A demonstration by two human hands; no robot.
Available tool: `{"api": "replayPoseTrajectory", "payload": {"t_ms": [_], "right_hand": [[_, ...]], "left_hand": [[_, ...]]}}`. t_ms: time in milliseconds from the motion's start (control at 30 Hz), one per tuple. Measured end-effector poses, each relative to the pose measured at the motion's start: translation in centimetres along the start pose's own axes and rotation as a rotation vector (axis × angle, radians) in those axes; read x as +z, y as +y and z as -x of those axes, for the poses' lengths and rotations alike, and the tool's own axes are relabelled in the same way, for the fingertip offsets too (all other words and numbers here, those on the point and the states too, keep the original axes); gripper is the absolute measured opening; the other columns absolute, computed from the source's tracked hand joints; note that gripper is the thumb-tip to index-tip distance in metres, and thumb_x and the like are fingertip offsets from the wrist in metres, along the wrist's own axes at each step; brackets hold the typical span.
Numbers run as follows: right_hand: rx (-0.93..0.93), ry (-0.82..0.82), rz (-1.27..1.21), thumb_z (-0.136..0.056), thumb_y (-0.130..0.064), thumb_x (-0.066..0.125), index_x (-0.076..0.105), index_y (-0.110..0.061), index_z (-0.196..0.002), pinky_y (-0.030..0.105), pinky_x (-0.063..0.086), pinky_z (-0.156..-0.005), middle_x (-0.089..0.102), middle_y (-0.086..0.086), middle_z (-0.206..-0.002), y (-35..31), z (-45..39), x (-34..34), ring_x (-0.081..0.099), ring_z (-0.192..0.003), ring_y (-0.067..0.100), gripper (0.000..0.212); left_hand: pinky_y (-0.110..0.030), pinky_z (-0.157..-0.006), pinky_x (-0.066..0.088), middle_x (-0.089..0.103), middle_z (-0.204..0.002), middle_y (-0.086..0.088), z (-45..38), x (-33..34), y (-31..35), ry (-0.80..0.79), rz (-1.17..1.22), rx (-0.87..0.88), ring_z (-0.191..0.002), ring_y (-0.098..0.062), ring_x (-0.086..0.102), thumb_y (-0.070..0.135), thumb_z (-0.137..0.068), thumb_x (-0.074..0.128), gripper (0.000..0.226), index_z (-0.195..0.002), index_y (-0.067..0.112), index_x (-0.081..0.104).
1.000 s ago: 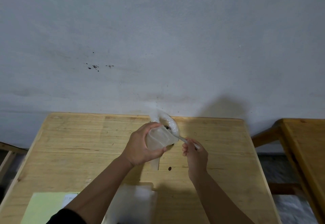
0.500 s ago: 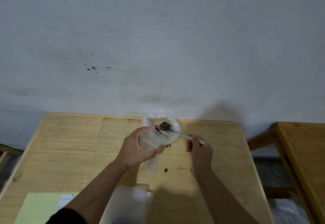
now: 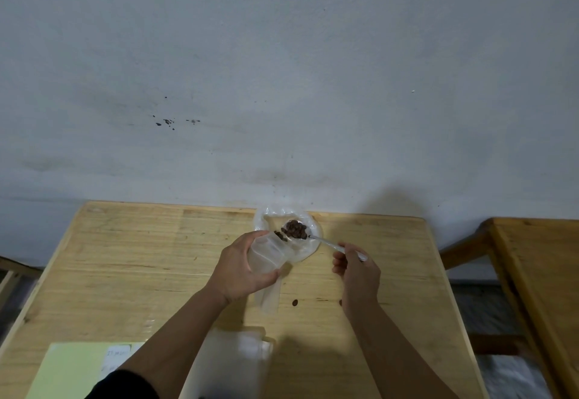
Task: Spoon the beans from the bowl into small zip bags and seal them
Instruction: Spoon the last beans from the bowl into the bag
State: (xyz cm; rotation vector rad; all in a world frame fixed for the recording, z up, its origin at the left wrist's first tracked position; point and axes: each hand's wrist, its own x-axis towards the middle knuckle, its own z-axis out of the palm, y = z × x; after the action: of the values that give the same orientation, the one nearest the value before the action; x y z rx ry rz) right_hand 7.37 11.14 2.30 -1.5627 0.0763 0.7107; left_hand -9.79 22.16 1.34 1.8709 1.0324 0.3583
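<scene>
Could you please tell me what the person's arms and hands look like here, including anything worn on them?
Both hands, the left hand and right hand, are bare, with no gloves, rings or watch visible. Both forearms are uncovered. A dark sleeve shows at the frame's bottom edge on the left arm; no sleeve is visible on the right.

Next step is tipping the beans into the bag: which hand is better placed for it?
The right hand: it pinches the spoon, loaded with beans, right at the mouth of the zip bag. The left hand grips that bag and should only steady it.
</scene>
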Motion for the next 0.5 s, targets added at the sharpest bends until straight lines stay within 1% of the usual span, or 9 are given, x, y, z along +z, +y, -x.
{"api": "replayPoseTrajectory", "payload": {"t_ms": [100,167,233,400,500], "right_hand": [[-0.001,-0.004,-0.029,-0.093,-0.007,0.050,0.065,0.000,-0.095,0.021,0.046,-0.049,0.059,0.009,-0.068,-0.7,0.1,-0.3,0.053,-0.057,0.015,0.017],[-0.016,-0.015,-0.033,-0.093,-0.007,0.049,0.065,0.000,-0.093,0.022,0.046,-0.049,0.059,0.009,-0.068,-1.4,0.2,-0.4,0.053,-0.057,0.015,0.017],[-0.035,-0.034,-0.029,-0.093,-0.007,0.049,0.064,0.000,-0.092,0.022,0.045,-0.049,0.058,0.009,-0.067,-2.1,0.5,-0.5,0.052,-0.056,0.015,0.017],[-0.075,-0.085,0.004,-0.091,-0.004,0.047,0.065,-0.001,-0.087,0.023,0.042,-0.047,0.057,0.008,-0.064,-3.4,1.4,-0.6,0.049,-0.053,0.015,0.019],[-0.098,-0.113,0.031,-0.090,-0.002,0.047,0.065,0.000,-0.085,0.023,0.041,-0.045,0.056,0.008,-0.063,-3.9,2.0,-0.7,0.049,-0.052,0.015,0.019]], "left_hand": [[-0.019,-0.089,0.044,0.053,-0.116,0.014,-0.1,0.1,0.0,-0.002,0.010,-0.011,-0.108,-0.007,0.053,0.067,-0.047,0.069,0.092,-0.129,0.031,0.048],[-0.017,-0.085,0.043,0.053,-0.116,0.013,-0.1,0.2,0.1,-0.002,0.020,-0.015,-0.107,-0.007,0.053,0.066,-0.047,0.070,0.093,-0.129,0.030,0.047],[-0.020,-0.086,0.045,0.053,-0.116,0.013,-0.1,0.3,0.3,-0.002,0.018,-0.016,-0.107,-0.008,0.054,0.068,-0.046,0.069,0.096,-0.130,0.028,0.047],[-0.032,-0.091,0.051,0.054,-0.119,0.009,-0.3,0.3,0.5,-0.007,0.028,-0.034,-0.107,-0.012,0.055,0.080,-0.039,0.068,0.109,-0.132,0.026,0.045],[-0.034,-0.092,0.051,0.054,-0.122,0.007,-0.4,0.4,0.5,-0.013,0.045,-0.058,-0.109,-0.012,0.055,0.077,-0.041,0.069,0.109,-0.133,0.025,0.044]]}}
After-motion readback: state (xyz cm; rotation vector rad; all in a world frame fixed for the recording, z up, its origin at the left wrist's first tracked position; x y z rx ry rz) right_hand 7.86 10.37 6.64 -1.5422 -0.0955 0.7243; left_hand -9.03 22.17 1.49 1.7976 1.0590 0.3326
